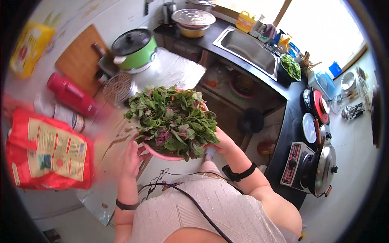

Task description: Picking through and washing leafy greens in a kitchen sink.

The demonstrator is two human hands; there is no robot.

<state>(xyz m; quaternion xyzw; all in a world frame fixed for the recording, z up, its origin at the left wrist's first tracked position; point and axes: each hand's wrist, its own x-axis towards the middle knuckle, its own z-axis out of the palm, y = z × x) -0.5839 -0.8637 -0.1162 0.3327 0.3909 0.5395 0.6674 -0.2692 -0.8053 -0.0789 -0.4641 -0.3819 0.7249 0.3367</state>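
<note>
A pink plastic basin (164, 155) heaped with leafy greens (173, 121), green with purple-red patches, is held in front of me at waist height. My left hand (133, 156) is against the basin's left side, with the fingers partly behind the rim. My right hand (223, 141) grips the basin's right side, its fingertips hidden under the leaves. Most of the rim is covered by the greens. Black bands circle both forearms.
A table at left bears a red bag (54, 152), a dark pink bottle (71, 95), a perforated steamer plate (117, 88) and a green electric pot (133, 50). Along the black counter are a steel sink (249, 50), a bowl of greens (290, 68) and a stove (293, 165) with a lidded wok.
</note>
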